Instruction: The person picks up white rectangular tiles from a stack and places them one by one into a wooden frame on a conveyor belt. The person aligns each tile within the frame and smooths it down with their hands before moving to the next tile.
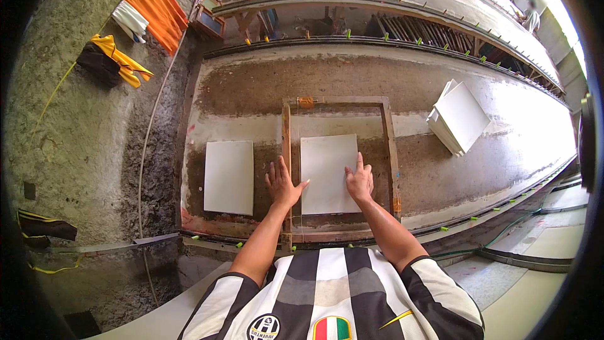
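Fingers [282, 167] are spread open on the left hand [284, 189] and partly curled on the right hand [360, 185], over a white sheet [327, 167].

The sheet is laid on the stained table [251, 82], inside a wooden frame [389, 138]; its left edge is overlapped by the left thumb, its right edge by the right hand, whose index finger is extended. Whether anything is gripped by the curled right fingers cannot be told. The frame's left bar is partly covered by the left hand, its near right corner by the right forearm; whether mesh is stretched across it cannot be made out. A second white sheet [228, 176] is seen to the left, a white stack [462, 116] to the right. A distant person [531, 17] is blurred.
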Motion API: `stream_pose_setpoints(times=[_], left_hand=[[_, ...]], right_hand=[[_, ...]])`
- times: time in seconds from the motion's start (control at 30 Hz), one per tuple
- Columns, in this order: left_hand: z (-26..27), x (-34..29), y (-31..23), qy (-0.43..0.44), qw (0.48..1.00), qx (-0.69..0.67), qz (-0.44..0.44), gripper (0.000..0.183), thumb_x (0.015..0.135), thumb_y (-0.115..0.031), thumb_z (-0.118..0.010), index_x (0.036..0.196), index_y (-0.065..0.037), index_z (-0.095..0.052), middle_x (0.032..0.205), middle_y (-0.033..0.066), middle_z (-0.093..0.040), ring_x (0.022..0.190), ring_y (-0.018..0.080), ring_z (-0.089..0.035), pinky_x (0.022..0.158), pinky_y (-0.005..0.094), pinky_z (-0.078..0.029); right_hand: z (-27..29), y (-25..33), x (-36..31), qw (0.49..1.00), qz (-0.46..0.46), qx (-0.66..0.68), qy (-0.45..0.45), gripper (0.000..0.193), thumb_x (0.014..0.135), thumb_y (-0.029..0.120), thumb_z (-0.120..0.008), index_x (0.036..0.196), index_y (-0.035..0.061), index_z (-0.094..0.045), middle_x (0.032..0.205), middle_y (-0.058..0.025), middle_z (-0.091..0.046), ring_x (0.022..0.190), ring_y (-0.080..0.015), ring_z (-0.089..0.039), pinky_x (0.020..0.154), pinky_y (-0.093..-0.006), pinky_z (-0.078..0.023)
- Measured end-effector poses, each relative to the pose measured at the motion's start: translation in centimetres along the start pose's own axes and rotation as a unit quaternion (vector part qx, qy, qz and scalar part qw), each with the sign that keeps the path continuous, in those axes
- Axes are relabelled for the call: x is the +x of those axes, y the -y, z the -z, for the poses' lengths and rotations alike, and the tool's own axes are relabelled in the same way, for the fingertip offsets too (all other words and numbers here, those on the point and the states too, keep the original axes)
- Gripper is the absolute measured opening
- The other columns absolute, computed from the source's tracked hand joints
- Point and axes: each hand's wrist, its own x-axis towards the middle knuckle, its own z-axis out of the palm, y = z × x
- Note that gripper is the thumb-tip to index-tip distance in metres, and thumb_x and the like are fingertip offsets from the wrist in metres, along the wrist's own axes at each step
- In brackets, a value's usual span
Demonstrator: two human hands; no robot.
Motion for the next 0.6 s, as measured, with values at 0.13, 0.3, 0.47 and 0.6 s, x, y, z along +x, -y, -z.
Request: stream_pose_setpoints(times=[0.13, 0.3, 0.47, 0.6], left_hand=[[-0.2, 0.0, 0.2, -0.021, 1.000, -0.003, -0.008, 0.125, 0.077, -0.059, -0.079, 0.162, -0.010, -0.002, 0.167, 0.0140, -0.017, 0.154, 0.0354, -0.015, 0.121, 0.0601, -0.014], [-0.2, -0.6, 0.2, -0.045, 0.999, 0.000, -0.026, 0.124, 0.076, -0.059, -0.080, 0.162, -0.009, -0.005, 0.165, 0.0149, -0.023, 0.152, 0.0367, -0.019, 0.119, 0.0612, -0.016], [-0.2, -0.3, 0.3, -0.041, 0.999, -0.004, -0.019, 0.124, 0.076, -0.059, -0.080, 0.162, -0.009, -0.006, 0.164, 0.0156, -0.024, 0.152, 0.0378, -0.020, 0.119, 0.0616, -0.017], [0.1, -0.2, 0.1, -0.027, 0.999, -0.006, -0.018, 0.124, 0.077, -0.059, -0.079, 0.162, -0.009, -0.003, 0.164, 0.0191, -0.023, 0.153, 0.0378, -0.018, 0.120, 0.0617, -0.015]], right_hand=[[-0.3, -0.1, 0.0, 1.000, 0.013, -0.007, -0.014, 0.073, 0.095, 0.038, -0.065, 0.158, 0.0197, -0.032, 0.116, -0.0206, -0.053, 0.109, -0.0383, -0.058, 0.093, -0.0474, -0.049], [-0.7, -0.8, 0.0, 0.995, 0.053, -0.057, -0.054, 0.074, 0.092, 0.039, -0.068, 0.156, 0.0179, -0.036, 0.114, -0.0204, -0.054, 0.106, -0.0388, -0.059, 0.088, -0.0468, -0.051], [-0.3, -0.5, 0.2, 0.995, 0.047, -0.069, -0.051, 0.074, 0.091, 0.041, -0.069, 0.154, 0.0174, -0.040, 0.115, -0.0197, -0.054, 0.107, -0.0383, -0.059, 0.086, -0.0468, -0.052], [-0.1, -0.4, 0.2, 0.996, 0.039, -0.071, -0.036, 0.075, 0.092, 0.042, -0.068, 0.155, 0.0157, -0.038, 0.116, -0.0194, -0.054, 0.108, -0.0376, -0.058, 0.088, -0.0477, -0.051]])
